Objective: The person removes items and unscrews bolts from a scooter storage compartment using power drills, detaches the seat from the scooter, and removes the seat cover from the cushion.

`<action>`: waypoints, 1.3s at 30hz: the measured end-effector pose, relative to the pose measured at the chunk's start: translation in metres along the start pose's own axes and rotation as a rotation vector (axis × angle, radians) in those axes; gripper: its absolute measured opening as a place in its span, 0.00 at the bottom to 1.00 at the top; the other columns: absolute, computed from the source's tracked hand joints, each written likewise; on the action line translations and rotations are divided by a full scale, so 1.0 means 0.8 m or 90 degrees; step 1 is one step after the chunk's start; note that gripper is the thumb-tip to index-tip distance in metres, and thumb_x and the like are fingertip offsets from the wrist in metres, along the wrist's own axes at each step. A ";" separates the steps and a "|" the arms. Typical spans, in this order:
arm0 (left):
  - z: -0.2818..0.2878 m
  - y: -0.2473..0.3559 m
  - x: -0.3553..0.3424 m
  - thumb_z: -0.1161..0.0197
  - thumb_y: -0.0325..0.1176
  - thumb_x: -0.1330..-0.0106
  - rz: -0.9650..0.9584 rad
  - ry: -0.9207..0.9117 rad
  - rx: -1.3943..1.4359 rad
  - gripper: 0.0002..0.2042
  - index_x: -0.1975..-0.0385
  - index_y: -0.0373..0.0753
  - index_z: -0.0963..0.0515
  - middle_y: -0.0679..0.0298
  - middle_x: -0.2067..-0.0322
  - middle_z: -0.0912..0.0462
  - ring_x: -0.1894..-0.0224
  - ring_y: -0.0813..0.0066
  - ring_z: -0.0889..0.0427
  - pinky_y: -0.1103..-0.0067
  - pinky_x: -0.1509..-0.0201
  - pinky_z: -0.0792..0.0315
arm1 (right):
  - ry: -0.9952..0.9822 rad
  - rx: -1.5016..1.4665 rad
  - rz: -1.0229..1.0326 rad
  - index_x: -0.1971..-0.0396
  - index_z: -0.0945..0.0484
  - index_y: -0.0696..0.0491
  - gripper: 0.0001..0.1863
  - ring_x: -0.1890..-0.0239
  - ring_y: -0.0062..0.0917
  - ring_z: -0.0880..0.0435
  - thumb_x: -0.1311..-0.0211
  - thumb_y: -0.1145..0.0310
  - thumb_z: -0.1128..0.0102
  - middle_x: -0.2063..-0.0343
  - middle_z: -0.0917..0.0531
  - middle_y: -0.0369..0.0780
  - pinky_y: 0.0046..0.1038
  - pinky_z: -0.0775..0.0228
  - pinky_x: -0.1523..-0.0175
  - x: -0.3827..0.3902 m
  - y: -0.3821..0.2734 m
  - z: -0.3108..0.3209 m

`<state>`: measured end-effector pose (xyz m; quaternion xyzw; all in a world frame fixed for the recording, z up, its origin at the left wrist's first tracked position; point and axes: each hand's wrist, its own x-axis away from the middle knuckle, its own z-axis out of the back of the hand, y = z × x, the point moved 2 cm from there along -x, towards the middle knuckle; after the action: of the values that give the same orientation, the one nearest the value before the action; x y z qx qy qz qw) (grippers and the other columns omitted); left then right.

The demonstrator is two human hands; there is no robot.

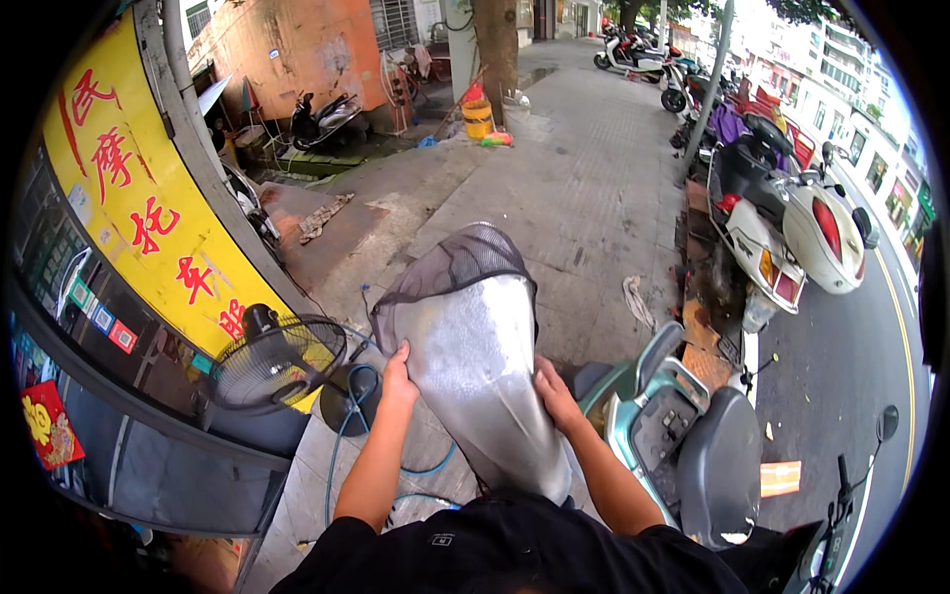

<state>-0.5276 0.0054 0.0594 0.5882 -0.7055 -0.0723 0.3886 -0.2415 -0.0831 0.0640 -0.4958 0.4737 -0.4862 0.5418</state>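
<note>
A long scooter seat (473, 346) with a silvery grey surface stands tilted up in front of me, its far end covered by a dark mesh cover (450, 267). My left hand (399, 376) grips the seat's left edge. My right hand (556, 391) presses against its right edge. Both forearms come up from the lower edge, over my black shirt.
A black floor fan (277, 364) stands at my left by a yellow sign panel (148, 198). A blue hose (346, 445) lies on the pavement. A teal scooter (683, 436) is at my right; more scooters (792, 218) line the kerb. A yellow bucket (478, 117) sits far ahead.
</note>
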 end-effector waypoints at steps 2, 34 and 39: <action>0.001 0.008 -0.023 0.44 0.41 0.32 -0.043 0.008 -0.007 0.20 0.46 0.35 0.30 0.57 0.47 0.24 0.46 0.60 0.26 0.63 0.39 0.34 | -0.021 0.033 -0.002 0.37 0.40 0.61 0.37 0.38 0.34 0.34 0.36 0.48 0.47 0.42 0.30 0.48 0.31 0.46 0.34 -0.026 -0.020 -0.007; -0.464 -0.008 -0.575 0.28 0.42 0.48 -0.272 -0.450 -0.752 0.27 0.49 0.37 0.25 0.53 0.64 0.16 0.61 0.65 0.18 0.73 0.56 0.26 | -0.058 0.647 0.321 0.77 0.21 0.56 0.18 0.70 0.41 0.19 0.51 0.54 0.32 0.78 0.20 0.47 0.36 0.29 0.64 -0.737 -0.120 0.214; -0.485 0.066 -0.698 0.30 0.42 0.45 -0.206 -0.383 -0.812 0.20 0.58 0.36 0.21 0.56 0.68 0.16 0.66 0.68 0.18 0.73 0.58 0.26 | 0.070 0.591 0.435 0.49 0.28 0.51 0.32 0.53 0.45 0.23 0.50 0.49 0.34 0.56 0.22 0.48 0.39 0.32 0.48 -0.866 -0.130 0.253</action>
<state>-0.3193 0.6534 0.0971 0.2987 -0.5068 -0.6851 0.4297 -0.1006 0.6193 0.2018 0.0008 0.3715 -0.4651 0.8036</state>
